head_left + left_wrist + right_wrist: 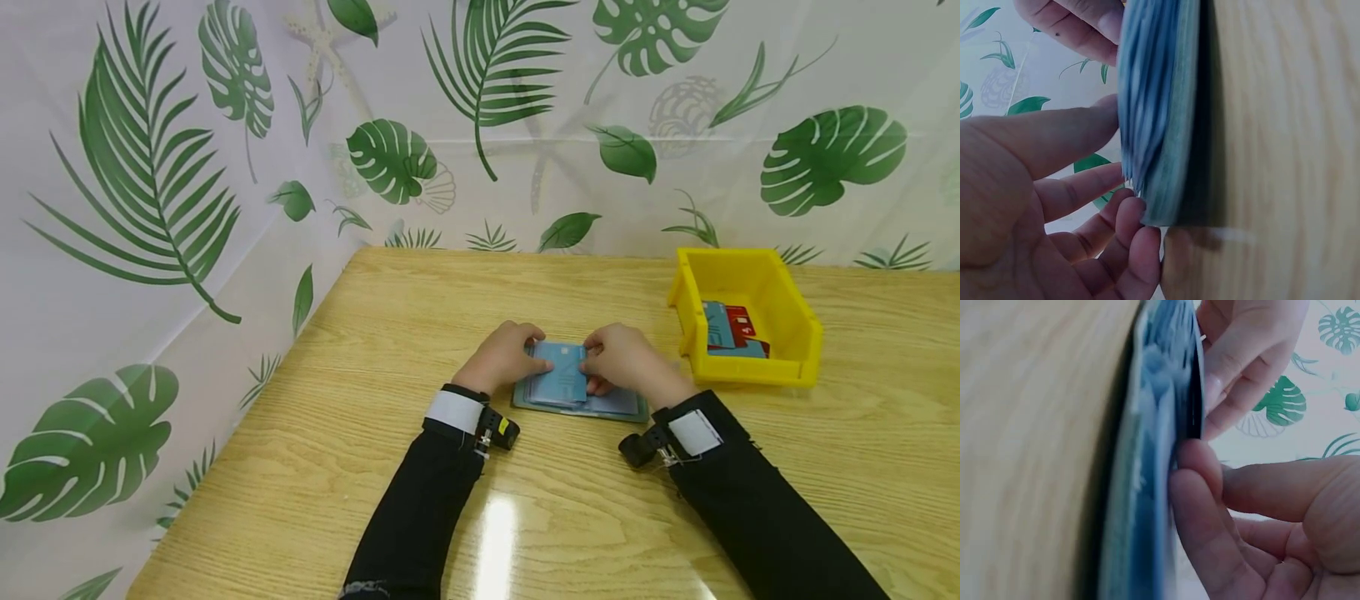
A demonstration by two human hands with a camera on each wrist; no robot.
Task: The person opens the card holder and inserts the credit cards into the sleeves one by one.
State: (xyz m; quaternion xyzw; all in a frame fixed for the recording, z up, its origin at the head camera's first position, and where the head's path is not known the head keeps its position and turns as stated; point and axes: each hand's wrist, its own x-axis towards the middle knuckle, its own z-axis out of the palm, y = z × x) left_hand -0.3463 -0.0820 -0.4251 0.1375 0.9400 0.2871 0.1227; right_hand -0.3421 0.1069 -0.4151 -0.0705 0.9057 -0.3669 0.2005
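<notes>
A card holder [615, 403] with clear sleeves lies open on the table, a stack of blue sleeves [1147, 75] on its left side. On top of that stack is a light blue card [562, 375] with a chip. My left hand [501, 357] grips the holder's left edge, its thumb [1079, 128] against the stack and its other fingers curled at the edge. My right hand [626, 357] pinches the card's right edge between thumb and fingers [1194, 503]. Whether the card is inside a sleeve I cannot tell.
A yellow bin [795, 362] stands to the right of my right hand, holding several blue and red cards [720, 327]. The wooden table [360, 350] meets a leaf-patterned cloth [480, 200] at the back and left.
</notes>
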